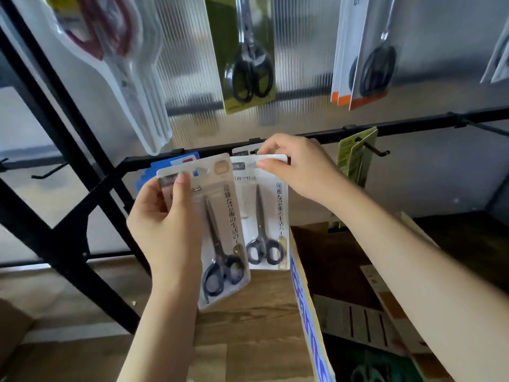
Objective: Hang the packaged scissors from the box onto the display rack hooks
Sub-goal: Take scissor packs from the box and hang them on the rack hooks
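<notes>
My left hand [168, 224] grips a white pack of black scissors [220, 238], tilted, with the thumb across its top. My right hand [297, 166] pinches the top edge of a second, matching scissors pack [267, 224] right at the black rack bar [385, 129]; the hook there is hidden behind my fingers. Another pack's top edge [242, 152] shows just behind it. The open cardboard box [305, 312] sits below right, with more packs [355, 323] inside.
Above hang a clear pack of red scissors [110, 64], a green pack [248, 53] and orange-edged packs [366, 56]. A green pack [356, 158] hangs beside a bare hook [377, 151]. Blue packs [165, 164] sit behind my left hand. Black frame struts [63, 150] cross the left.
</notes>
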`<state>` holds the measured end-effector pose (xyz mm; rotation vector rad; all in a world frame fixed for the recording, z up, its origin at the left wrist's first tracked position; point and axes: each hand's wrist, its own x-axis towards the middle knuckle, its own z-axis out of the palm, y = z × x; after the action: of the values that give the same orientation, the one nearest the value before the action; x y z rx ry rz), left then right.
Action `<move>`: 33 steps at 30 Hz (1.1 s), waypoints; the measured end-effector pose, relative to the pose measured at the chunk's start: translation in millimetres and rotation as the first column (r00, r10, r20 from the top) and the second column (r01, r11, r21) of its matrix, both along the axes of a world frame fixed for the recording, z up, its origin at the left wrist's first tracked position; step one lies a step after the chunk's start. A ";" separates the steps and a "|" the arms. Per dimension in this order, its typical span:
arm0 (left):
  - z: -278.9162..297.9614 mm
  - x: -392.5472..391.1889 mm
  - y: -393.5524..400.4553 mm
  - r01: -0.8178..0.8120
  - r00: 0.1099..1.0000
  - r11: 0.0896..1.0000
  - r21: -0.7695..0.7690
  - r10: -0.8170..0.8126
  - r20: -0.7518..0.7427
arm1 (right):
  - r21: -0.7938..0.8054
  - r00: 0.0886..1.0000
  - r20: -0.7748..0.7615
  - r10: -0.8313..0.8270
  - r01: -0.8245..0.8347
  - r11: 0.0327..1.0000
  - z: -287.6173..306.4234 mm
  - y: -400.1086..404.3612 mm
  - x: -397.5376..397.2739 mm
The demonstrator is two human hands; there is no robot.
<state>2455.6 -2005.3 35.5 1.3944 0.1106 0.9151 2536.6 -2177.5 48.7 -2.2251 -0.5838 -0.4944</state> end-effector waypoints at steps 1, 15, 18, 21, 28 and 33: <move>-0.5 0.4 -0.4 0.003 1.000 1.000 0.001 -0.003 -0.004 | 0.015 1.000 -0.001 0.008 -0.008 1.000 -1.0 0.9 0.6; -9.2 4.3 -10.1 0.043 0.998 0.999 -0.005 -0.043 -0.037 | 0.001 1.000 0.012 -0.023 0.023 1.000 -18.1 2.1 6.3; -13.0 7.5 -12.0 0.043 0.998 0.999 0.005 -0.043 -0.049 | 0.023 0.999 0.012 -0.052 0.052 0.998 -23.7 6.2 13.4; -15.2 10.0 -13.8 0.049 0.997 0.999 0.014 -0.048 -0.057 | 0.060 0.995 0.026 -0.096 0.094 0.994 -26.5 10.2 20.5; -18.2 13.9 -18.1 0.089 0.993 0.996 0.026 -0.086 -0.078 | 0.014 0.977 0.035 -0.210 0.209 0.978 -25.4 12.5 47.4; -17.0 16.5 -24.4 0.205 0.972 0.975 0.083 -0.192 -0.137 | 0.073 0.962 0.033 -0.271 0.268 0.961 -34.1 3.3 48.8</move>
<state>2472.1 -2029.7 18.5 1.5248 0.0228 0.6715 2585.4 -2174.2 14.6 -2.2438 -0.2802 -0.6919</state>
